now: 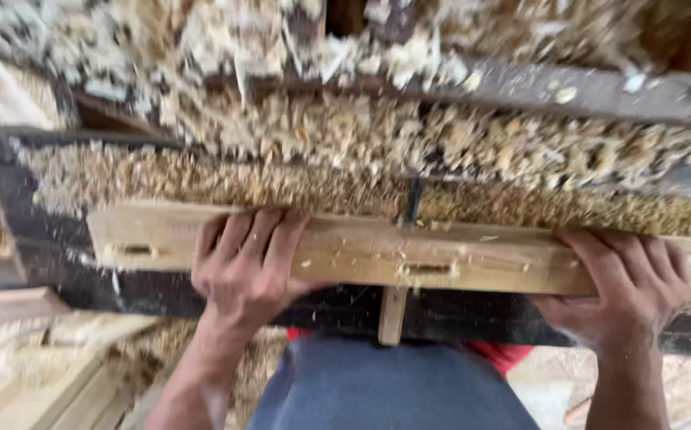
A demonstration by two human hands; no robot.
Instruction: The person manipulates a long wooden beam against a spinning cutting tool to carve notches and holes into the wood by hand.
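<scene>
Between my left hand (243,259) and right hand (630,280), both clamped over the wooden beam (409,253), sits a mortise slot (429,269), seemingly chip-filled; shavings (345,151) crowd beyond.

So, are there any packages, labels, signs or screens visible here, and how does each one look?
None in view: only a pale wooden beam with slots, held by the left hand and right hand on a dark workbench covered with wood shavings.

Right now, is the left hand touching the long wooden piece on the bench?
Touching. The head view shows the left hand with its fingers wrapped over the top of the wooden piece, no gap visible.
</scene>
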